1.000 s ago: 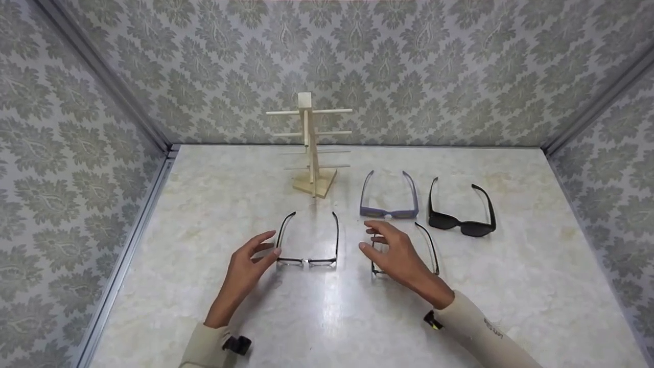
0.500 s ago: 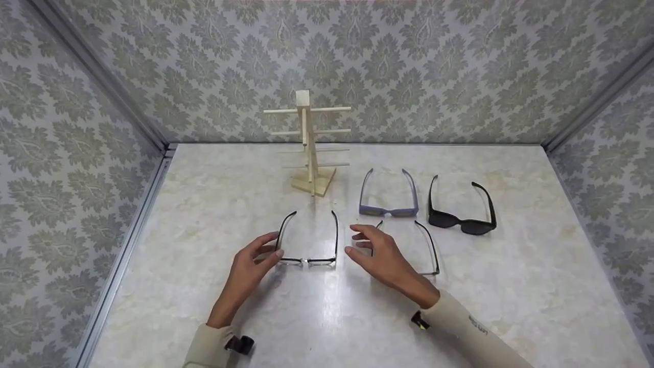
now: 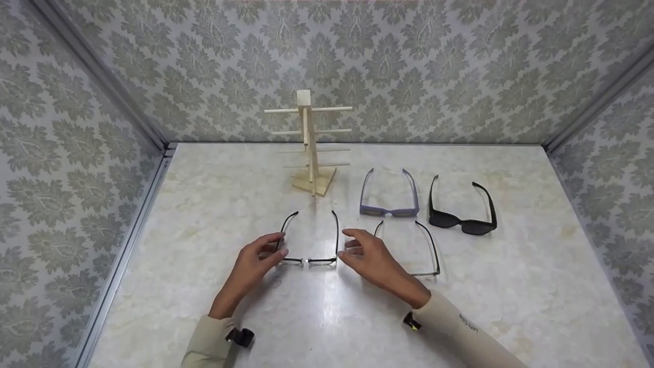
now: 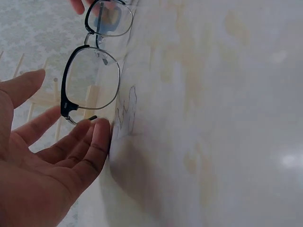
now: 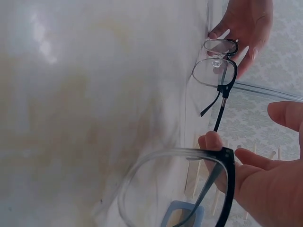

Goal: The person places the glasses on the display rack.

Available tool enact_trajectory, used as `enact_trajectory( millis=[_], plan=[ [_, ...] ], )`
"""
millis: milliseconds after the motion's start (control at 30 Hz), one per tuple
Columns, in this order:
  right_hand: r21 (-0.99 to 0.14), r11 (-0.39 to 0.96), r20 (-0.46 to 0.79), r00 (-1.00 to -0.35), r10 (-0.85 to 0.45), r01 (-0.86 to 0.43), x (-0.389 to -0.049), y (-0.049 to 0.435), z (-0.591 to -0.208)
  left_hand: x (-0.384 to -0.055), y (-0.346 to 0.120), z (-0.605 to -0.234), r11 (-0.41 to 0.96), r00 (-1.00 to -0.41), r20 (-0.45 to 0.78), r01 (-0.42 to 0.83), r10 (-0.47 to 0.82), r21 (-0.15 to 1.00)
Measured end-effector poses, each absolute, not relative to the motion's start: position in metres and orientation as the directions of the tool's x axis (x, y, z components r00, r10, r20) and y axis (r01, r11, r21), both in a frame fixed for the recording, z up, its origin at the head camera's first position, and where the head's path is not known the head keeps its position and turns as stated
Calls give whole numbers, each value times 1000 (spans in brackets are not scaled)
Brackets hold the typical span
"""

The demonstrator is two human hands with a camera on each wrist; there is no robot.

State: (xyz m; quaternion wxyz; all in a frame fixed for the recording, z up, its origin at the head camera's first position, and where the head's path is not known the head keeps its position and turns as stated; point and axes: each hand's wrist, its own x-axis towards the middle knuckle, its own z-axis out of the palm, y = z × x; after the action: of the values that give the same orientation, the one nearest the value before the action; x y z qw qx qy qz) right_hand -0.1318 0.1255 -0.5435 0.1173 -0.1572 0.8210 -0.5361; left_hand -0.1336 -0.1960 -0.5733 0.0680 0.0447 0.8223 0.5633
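Clear-lensed glasses (image 3: 322,261) with black upper rims rest on the table, temples pointing away from me. My left hand (image 3: 253,263) is around their left temple, thumb and fingers spread apart. In the left wrist view the rim (image 4: 64,90) shows between that thumb and the fingers; whether a fingertip touches is hard to tell. By the right temple is my right hand (image 3: 373,258), its thumb apart from loosely bent fingers, holding nothing. A second clear pair of glasses (image 3: 434,250) lies under and right of this hand, partly hidden; it looms close in the right wrist view (image 5: 229,170).
A wooden stand (image 3: 304,97) with several horizontal pegs rises at the back. Lavender-framed glasses (image 3: 389,211) and black sunglasses (image 3: 475,227) lie at the right. Patterned walls (image 3: 327,61) border the table (image 3: 204,184) behind and at both sides.
My right hand has moved left, from over the second clear pair to beside the first pair's right temple. The left hand has shifted slightly right. The glasses have stayed put.
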Motion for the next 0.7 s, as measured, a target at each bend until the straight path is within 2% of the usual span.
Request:
enact_trajectory(
  millis=[200,700],
  plan=[
    [-929,352,-36,-919,-393,-114,-132,120,-547,-137,-198,-572,386,-976,-65,21,207,922],
    [-919,371,-32,-916,-399,-130,-134,109,-553,-136,-202,-577,353,-970,-78,9,231,935]
  ],
)
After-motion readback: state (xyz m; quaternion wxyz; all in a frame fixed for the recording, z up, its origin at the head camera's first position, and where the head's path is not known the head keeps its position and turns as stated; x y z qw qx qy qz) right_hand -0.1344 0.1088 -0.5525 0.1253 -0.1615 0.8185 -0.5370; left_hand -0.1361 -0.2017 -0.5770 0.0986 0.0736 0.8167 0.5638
